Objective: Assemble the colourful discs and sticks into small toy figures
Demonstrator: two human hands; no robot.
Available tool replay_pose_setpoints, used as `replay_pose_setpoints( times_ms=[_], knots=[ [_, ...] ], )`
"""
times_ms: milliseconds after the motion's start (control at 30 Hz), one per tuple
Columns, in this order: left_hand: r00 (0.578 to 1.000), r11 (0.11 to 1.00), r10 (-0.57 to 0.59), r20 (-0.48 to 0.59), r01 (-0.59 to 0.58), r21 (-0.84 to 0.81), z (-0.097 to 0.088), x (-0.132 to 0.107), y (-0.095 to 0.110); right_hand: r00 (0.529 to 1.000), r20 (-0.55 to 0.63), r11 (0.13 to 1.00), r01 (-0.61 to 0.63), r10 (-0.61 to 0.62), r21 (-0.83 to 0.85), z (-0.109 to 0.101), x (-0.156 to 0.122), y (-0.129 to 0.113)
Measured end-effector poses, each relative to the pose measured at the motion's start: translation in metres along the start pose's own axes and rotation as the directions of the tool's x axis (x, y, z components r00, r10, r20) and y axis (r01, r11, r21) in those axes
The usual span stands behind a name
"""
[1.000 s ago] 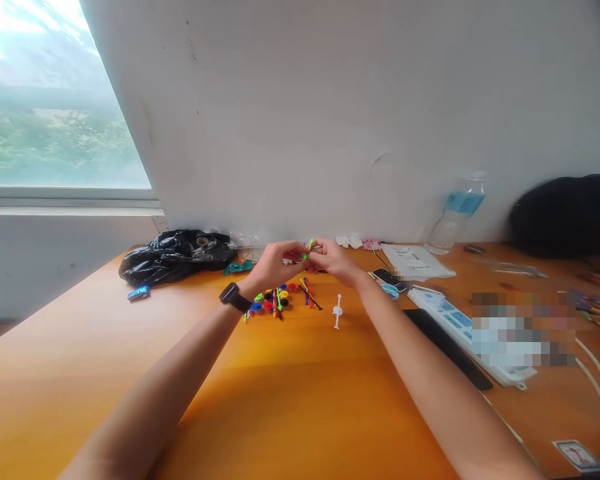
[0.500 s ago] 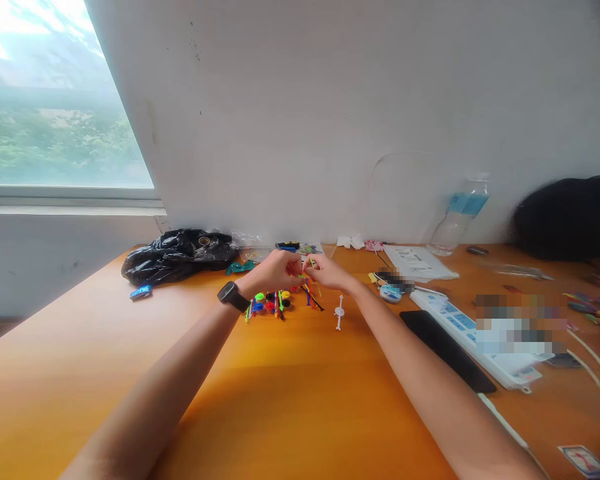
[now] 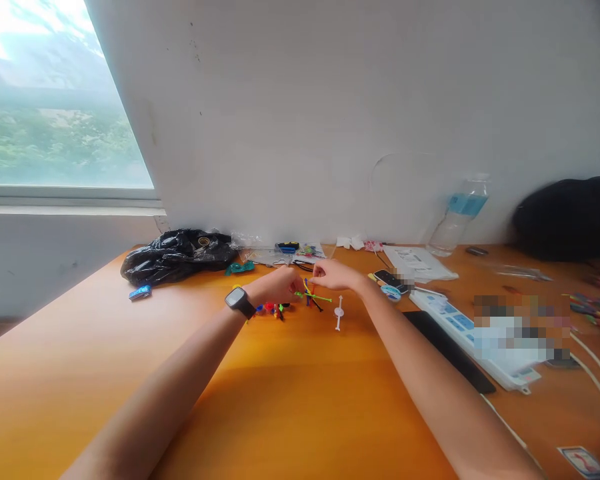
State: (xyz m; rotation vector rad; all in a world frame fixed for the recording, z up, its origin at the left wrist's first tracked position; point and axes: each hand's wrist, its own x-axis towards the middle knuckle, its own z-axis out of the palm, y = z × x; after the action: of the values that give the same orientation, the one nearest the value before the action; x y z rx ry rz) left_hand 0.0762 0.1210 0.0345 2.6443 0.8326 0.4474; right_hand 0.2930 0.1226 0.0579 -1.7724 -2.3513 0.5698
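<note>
My left hand [image 3: 283,285], with a dark watch [image 3: 237,300] at the wrist, is closed on a thin green plastic stick [image 3: 320,297] that points to the right. Just beyond its tip, my right hand [image 3: 331,275] is pinched closed; whatever its fingertips hold is too small to make out. Below my left hand lie small red, blue and black plastic pieces [image 3: 270,308], partly covered by it. Dark and blue sticks [image 3: 310,297] rest between the hands. A white stick with a round disc [image 3: 339,312] lies below my right hand.
A black plastic bag [image 3: 177,257] and a blue packet [image 3: 140,293] sit at the left. To the right are a black phone-like slab [image 3: 445,350], a white power strip [image 3: 463,333] and a clear bottle [image 3: 460,213]. Wrappers and papers line the wall.
My left hand has come down over the plastic pieces, and the green stick now points right from it. My right hand has moved slightly right, away from the left.
</note>
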Motion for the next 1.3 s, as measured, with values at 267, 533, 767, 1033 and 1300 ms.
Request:
replay_pose_setpoints(
  times_ms=[267,533,767,1033,1300],
  knots=[
    [0.995,0.997,-0.007,-0.095,0.014,0.072,-0.004,-0.001,-0.006,0.888,0.401,0.965,-0.148,0.226,-0.216,-0.024,-0.024,0.003],
    [0.985,0.999,-0.038,-0.171,0.043,0.023,-0.028,-0.006,-0.006,0.897,0.376,0.971,-0.194,0.234,-0.14,-0.009,-0.018,0.007],
    [0.954,0.976,0.028,-0.299,-0.092,-0.2,-0.038,-0.003,0.022,0.986,-0.059,0.866,0.163,-0.153,0.472,-0.036,-0.032,-0.007],
    [0.88,0.931,0.039,-0.473,-0.204,-0.302,-0.043,-0.001,0.032,0.946,-0.246,0.546,0.324,-0.213,0.773,-0.025,-0.025,-0.033],
    [0.941,0.955,-0.014,-0.338,-0.088,-0.283,-0.039,-0.007,0.023,0.947,-0.183,0.734,0.319,-0.262,0.599,-0.004,-0.009,-0.019]
  ],
)
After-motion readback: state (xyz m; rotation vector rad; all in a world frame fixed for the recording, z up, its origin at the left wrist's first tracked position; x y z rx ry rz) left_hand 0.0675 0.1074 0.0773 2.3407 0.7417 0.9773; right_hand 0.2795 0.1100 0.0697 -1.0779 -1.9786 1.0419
